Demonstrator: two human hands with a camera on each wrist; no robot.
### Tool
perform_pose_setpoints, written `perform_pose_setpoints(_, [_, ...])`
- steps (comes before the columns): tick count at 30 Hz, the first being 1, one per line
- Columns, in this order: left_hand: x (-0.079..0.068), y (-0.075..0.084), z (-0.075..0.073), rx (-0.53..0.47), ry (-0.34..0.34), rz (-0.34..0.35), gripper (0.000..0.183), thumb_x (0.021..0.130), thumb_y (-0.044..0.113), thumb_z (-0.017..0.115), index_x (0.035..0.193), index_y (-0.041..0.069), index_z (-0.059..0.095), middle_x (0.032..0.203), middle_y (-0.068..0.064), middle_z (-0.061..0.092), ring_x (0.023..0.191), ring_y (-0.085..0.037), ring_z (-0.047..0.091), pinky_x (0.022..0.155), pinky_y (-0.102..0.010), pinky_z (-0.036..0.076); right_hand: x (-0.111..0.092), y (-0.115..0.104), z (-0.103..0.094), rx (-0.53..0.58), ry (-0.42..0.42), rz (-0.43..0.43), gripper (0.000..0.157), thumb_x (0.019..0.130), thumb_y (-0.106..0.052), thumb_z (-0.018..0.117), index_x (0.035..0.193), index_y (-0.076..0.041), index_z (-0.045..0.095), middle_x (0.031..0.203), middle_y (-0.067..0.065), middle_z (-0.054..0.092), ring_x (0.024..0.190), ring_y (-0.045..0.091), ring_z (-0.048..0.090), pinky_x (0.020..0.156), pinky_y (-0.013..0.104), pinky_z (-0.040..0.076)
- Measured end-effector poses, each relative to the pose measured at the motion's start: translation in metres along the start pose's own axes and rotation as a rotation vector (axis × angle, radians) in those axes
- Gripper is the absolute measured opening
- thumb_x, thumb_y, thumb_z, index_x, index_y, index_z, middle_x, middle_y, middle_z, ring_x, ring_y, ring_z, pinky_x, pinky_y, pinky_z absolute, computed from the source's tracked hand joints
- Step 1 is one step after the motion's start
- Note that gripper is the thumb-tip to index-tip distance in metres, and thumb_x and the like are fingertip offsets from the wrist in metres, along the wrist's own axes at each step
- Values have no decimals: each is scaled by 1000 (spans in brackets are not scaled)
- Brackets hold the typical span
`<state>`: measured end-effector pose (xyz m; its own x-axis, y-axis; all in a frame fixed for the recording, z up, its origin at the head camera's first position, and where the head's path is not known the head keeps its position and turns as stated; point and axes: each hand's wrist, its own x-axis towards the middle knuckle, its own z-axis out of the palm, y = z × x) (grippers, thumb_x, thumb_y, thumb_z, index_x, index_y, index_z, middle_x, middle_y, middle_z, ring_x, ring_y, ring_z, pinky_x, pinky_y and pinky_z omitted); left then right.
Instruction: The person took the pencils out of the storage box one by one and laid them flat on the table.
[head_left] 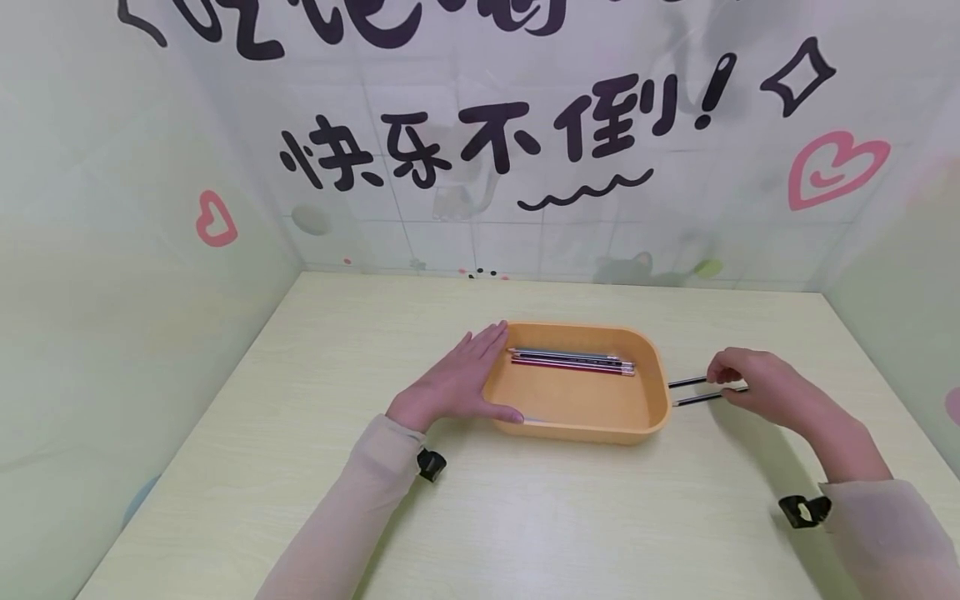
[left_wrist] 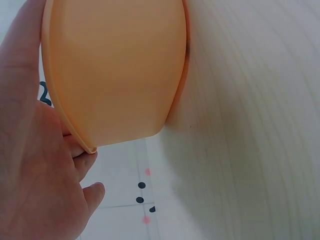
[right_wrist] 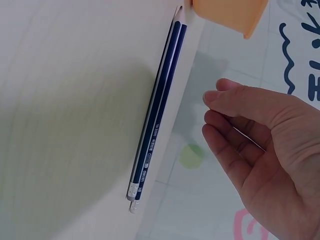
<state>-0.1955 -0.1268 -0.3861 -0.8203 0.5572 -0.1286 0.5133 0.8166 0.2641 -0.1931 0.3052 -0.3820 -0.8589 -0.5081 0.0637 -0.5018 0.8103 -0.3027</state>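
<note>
An orange tray [head_left: 577, 408] holds several pencils [head_left: 570, 361] lying side by side along its far wall. At the tray's left end, my left hand [head_left: 465, 379] grips the rim, thumb over the near corner and fingers along the far one. The left wrist view shows the tray's outer wall [left_wrist: 117, 75] beside that hand. Two dark blue pencils [right_wrist: 157, 115] with white eraser ends lie on the table, right of the tray. Over them is my right hand [right_wrist: 260, 135], its fingers loosely bent; the right wrist view shows nothing between thumb and fingers.
The pale wooden table [head_left: 525, 517] meets a white wall [head_left: 465, 242] with black writing at the back. Side panels [head_left: 150, 292] stand at left and right. Black straps [head_left: 805, 511] hang at both wrists.
</note>
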Motion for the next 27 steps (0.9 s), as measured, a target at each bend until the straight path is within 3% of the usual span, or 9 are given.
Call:
perform_pose_setpoints(10, [0, 0, 0, -4, 2, 2, 129, 76, 76, 67, 160, 5, 0, 170, -6, -3, 158, -22, 1, 130, -42, 4, -2, -9, -6, 0, 43, -37, 22, 77, 6, 76, 93, -6, 67, 90, 2, 69, 85, 24, 68, 75, 42, 60])
perform_pose_setpoints(27, [0, 0, -1, 4, 8, 12, 128, 76, 75, 67, 160, 4, 2, 170, -7, -1, 158, -24, 3, 130, -44, 6, 1, -27, -12, 54, 80, -24, 23, 83, -6, 78, 104, -8, 69, 100, 2, 71, 92, 28, 69, 81, 42, 61])
